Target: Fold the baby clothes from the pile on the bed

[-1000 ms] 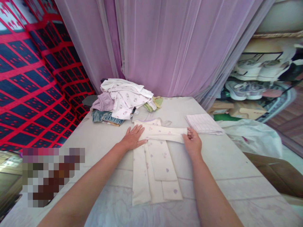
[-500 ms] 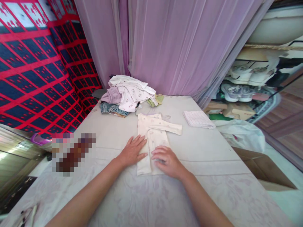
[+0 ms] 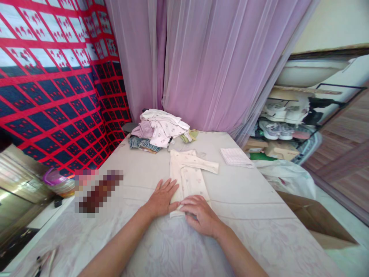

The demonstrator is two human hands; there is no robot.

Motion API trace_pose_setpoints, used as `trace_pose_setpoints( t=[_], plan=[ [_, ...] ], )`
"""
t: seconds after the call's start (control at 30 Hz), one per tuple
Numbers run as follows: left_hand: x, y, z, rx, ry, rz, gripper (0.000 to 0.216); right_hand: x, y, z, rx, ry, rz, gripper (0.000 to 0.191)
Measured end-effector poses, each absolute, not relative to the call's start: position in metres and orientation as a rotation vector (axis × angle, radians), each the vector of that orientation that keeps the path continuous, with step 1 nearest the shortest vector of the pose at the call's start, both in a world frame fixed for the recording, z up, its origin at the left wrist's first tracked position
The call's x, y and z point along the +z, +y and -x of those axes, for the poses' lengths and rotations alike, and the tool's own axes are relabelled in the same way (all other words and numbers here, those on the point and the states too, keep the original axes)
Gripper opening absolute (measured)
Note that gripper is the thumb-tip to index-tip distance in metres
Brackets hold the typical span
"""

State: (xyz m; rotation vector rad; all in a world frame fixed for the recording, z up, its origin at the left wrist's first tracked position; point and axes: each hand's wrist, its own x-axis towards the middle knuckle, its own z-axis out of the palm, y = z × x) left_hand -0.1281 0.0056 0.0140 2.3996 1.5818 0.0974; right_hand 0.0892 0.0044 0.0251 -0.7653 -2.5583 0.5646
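The largest thing is a purple curtain (image 3: pixel 219 69), which hangs at 12 o'clock. At 10 o'clock there hangs a checked cloth (image 3: pixel 54 100) with red lines and dark blue squares, whitish in its upper part. The counter (image 3: pixel 248 196) is covered with a pale sheet of floral pattern. Beyond its side, between 3 and 4 o'clock, is a brown cardboard box (image 3: pixel 314 218), and at 3 o'clock a white plastic bag (image 3: pixel 291 177). A pile of clothes (image 3: pixel 164 130) lies at 11 o'clock, with white pieces on the top and blue below. The cream garment (image 3: pixel 194 181), with small printed figures, is lying flat on the counter before the person; one sleeve (image 3: pixel 209 167) points toward 3 o'clock. Apart from it, at 2 o'clock, rests a folded striped cloth (image 3: pixel 235 157). The left hand (image 3: pixel 160 200) is palm down on the garment's lower part, at 8 o'clock, its fingers straight, a little spread, gripping nothing. The right hand (image 3: pixel 200 215), between 5 and 6 o'clock, has its fingers bent over the garment's near part; I cannot tell whether they pinch the fabric.
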Motion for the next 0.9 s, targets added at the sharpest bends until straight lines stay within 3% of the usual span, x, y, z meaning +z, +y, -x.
trace_pose_setpoints(
  t=[0.17,0.5,0.73,0.9],
  plan=[
    [0.01,-0.003,0.133,0.166,1.477,-2.437,0.082,0.035,0.043,-0.097,0.452,-2.501,0.94,0.027],
    [0.005,-0.005,0.14,0.323,1.283,-2.456,0.072,0.05,0.184,-0.022,0.262,-2.507,1.424,0.034],
    [0.01,-0.007,0.141,0.361,1.254,-2.377,0.077,0.037,0.248,0.03,0.207,-2.568,1.426,0.041],
    [0.016,-0.006,0.141,0.352,1.23,-2.325,0.083,0.031,0.265,0.042,0.207,-2.624,1.4,0.03]
  ],
)
